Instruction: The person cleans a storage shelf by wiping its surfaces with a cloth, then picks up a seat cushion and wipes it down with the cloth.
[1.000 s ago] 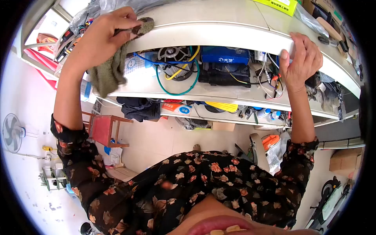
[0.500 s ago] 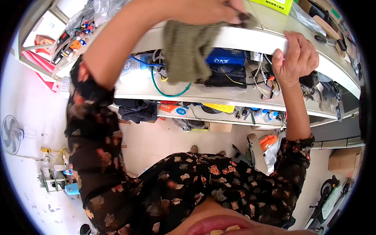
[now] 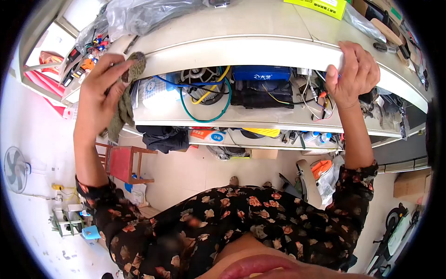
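My left hand (image 3: 98, 95) is closed around a fuzzy olive-green cloth (image 3: 124, 106) at the left part of the shelf's front edge. The cloth's upper end touches the white edge (image 3: 209, 53); the rest hangs down beside my fingers. Further right, my right hand (image 3: 353, 76) grips that same edge, with fingers over the top and the thumb in front. Under the board, a motor-like metal part (image 3: 200, 76) with blue, green and yellow cables sits next to a blue box (image 3: 261, 73).
Clear plastic bags (image 3: 144, 18) lie on the top shelf at left, and a yellow-green box (image 3: 318, 8) at right. Loose wires (image 3: 311, 90) crowd the middle shelf. Black cloth (image 3: 165, 138) and bottles (image 3: 323, 138) lie lower down. A red stool (image 3: 121, 163) stands at left, a cardboard box (image 3: 411, 186) at right.
My left hand has moved left along the shelf edge with the cloth, uncovering the motor-like part and the stool. My right hand keeps its hold on the edge.
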`<state>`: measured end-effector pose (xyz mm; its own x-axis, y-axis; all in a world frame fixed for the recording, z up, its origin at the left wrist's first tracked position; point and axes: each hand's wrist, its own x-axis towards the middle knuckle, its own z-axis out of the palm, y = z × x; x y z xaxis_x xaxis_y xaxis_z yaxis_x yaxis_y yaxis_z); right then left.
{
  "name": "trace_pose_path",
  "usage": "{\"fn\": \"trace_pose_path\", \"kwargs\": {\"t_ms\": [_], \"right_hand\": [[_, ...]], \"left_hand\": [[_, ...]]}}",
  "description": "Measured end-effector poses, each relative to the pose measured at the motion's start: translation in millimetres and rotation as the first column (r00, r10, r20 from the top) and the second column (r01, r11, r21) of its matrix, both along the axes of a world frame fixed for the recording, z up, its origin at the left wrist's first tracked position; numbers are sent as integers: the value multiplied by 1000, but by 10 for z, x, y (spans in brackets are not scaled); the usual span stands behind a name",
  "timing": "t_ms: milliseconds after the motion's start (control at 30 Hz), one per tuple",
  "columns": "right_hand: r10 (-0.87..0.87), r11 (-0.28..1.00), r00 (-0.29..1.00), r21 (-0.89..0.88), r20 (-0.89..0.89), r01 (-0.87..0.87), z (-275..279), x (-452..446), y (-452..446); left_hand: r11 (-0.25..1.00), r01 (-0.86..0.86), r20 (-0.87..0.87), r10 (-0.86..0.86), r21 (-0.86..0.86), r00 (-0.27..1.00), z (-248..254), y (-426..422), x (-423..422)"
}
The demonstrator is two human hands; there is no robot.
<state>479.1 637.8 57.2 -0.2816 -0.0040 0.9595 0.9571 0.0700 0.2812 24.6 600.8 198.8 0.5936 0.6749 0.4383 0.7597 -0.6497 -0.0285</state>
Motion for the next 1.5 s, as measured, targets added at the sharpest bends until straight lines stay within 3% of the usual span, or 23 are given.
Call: {"fn": "trace_pose_path", "kwargs": {"t_ms": [100,167,300,333,433,567,667,867,933,1033,1133,1233,1367,1500], "right_hand": [[-20,1000,1000,6,18,20,26,-26,-26],[-34,999,999,17,20,34,44,-23,-14],[-26,999,999,30,46,24,53,-3,0],[-22,999,999,28,45,20,52,-5,-6],[-15,999,999,39,41,13,60,-28,10],[-9,998,1000,54,19,8,44,-60,18],[17,998,1000,67,-1,-17,35,-69,42],[37,997,999,65,-19,-35,62,-105,31],[27,998,999,49,-28,-26,67,-122,7],[31,999,999,19,-23,-31,59,-106,-28],[9,999,1000,-46,-8,-10,39,-51,-73],[49,996,999,-74,-16,-50,16,-14,-83],[29,998,999,-63,-45,-32,1,-58,-72],[-8,999,998,-50,-69,5,-7,-103,-66]], "left_hand": [[991,-43,31,48,-126,998,-149,15,12],[1000,8,-42,-8,-5,999,-269,-1,124],[988,73,20,-77,139,997,-124,-97,356],[988,-5,20,2,151,1000,-126,-71,415],[1000,1,65,-1,-12,998,-101,120,424],[987,141,4,-141,-76,990,30,233,493],[967,150,-11,-155,-205,988,138,234,711],[896,439,-231,-441,-64,867,249,484,1359],[898,403,-133,-427,-177,894,210,446,1679],[860,506,-30,-508,-66,861,70,456,1963],[892,442,-69,-448,-92,891,88,326,1961],[944,329,-116,-330,-28,937,26,356,1431],[986,47,-56,-57,-162,997,78,193,776],[991,53,-95,-65,-122,993,91,200,750]]}}
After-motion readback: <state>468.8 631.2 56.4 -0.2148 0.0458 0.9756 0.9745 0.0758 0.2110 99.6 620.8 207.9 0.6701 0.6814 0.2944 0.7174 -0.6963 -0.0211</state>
